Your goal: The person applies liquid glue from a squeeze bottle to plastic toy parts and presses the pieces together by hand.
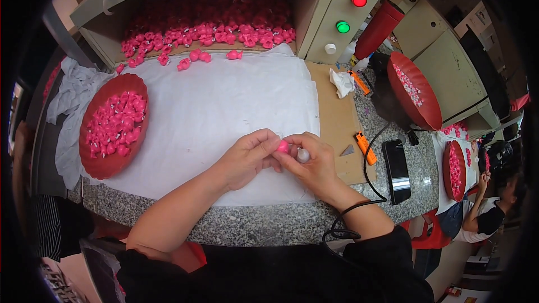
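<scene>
My left hand (250,160) pinches a small, round pink plastic piece (283,146) over the white paper. Close against it, my right hand (315,167) is closed around a small whitish, round-ended object (303,155), perhaps a little bottle; most of it is hidden by my fingers. The fingertips of both hands meet at the pink piece. To the left stands a red scalloped bowl (93,164) filled with similar pink pieces (119,123).
A machine opening at the back holds a heap of pink pieces (224,33). On the right lie cardboard (337,120), orange cutters (365,148), a phone (397,171) and a black cable (365,205). A red bowl (429,109) stands beyond. Another person (485,213) works at far right.
</scene>
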The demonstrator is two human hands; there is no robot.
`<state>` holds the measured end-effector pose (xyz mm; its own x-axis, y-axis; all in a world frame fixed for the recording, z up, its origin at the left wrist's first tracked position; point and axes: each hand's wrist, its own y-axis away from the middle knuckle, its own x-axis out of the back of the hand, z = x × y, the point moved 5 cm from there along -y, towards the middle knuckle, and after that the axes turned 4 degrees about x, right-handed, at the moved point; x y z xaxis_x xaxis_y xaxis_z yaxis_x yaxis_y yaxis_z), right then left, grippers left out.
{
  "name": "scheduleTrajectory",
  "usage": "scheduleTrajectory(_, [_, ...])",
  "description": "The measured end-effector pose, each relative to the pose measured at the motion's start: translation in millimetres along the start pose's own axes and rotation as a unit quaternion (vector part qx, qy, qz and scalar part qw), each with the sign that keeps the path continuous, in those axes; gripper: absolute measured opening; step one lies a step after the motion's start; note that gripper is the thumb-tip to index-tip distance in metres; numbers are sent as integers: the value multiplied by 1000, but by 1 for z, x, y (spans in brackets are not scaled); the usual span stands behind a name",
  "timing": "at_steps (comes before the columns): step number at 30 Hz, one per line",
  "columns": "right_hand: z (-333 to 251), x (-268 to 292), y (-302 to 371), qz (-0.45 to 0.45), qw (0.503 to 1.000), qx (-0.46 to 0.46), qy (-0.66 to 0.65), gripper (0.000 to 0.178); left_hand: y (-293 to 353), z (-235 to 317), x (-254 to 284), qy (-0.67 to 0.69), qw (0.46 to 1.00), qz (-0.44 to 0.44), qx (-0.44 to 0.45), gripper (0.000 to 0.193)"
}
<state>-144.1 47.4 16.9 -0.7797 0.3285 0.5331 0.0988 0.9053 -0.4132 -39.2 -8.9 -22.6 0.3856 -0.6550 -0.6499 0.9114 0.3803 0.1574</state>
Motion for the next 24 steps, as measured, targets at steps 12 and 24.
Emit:
scheduleTrajectory(12, [-3, -3, 1, 26, 1000, 18, 0, 22, 1, 4, 3, -27, 998, 46, -30, 19])
scheduleTrajectory(24, [-2, -4, 3, 39, 999, 31, 2, 23, 2, 6, 3, -89, 994, 56, -38, 19])
